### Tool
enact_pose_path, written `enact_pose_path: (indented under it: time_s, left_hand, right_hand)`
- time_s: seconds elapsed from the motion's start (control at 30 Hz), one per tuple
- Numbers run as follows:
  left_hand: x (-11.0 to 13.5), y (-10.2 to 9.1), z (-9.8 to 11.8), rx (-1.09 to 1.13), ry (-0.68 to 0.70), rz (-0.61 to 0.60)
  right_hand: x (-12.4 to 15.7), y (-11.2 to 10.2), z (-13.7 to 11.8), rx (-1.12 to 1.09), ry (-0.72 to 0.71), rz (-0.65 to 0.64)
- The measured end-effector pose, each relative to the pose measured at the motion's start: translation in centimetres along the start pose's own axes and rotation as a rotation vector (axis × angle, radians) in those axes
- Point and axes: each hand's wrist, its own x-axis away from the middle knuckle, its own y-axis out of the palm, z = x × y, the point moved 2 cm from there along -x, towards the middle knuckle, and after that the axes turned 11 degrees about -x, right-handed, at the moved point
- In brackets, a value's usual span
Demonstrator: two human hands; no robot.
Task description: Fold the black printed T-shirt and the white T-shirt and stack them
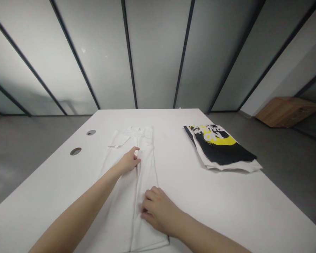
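A white shirt (121,196) lies flat on the white table, its collar end pointing away from me and a short sleeve spread to the left. Its right side is folded inward, leaving a long edge down the middle. My left hand (129,161) is at the upper part of that edge, thumb and index finger closing on a bit of the cloth. Lower down and to the right, my right hand (158,209) rests on the folded part with curled fingers gripping the fabric; its fingertips are partly hidden.
A stack of folded shirts (221,147), black with yellow and white print on top, lies at the table's right. Two round holes (76,151) pierce the white table (184,211) on the left. Frosted glass panels (158,52) stand behind; a wooden cabinet (287,111) is far right.
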Motion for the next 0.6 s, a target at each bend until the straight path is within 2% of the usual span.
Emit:
enact_pose_path:
  time_s: [0.2,0.37,0.53,0.6]
  left_hand:
    - [-0.2,-0.1,-0.9,-0.02,-0.023,0.107]
    - [-0.3,-0.2,-1.0,-0.038,0.005,0.194]
    - [1.8,0.4,0.5,-0.197,0.182,0.384]
    - [3.4,1.1,1.3,-0.326,0.296,0.368]
  right_hand:
    - [0.1,0.0,0.7,0.075,-0.019,-0.068]
    - [0.3,-0.4,0.9,0.02,-0.026,-0.073]
    - [1.0,-1.3,0.4,-0.109,-0.073,-0.088]
    - [1.2,-1.5,0.3,-0.13,-0.134,-0.098]
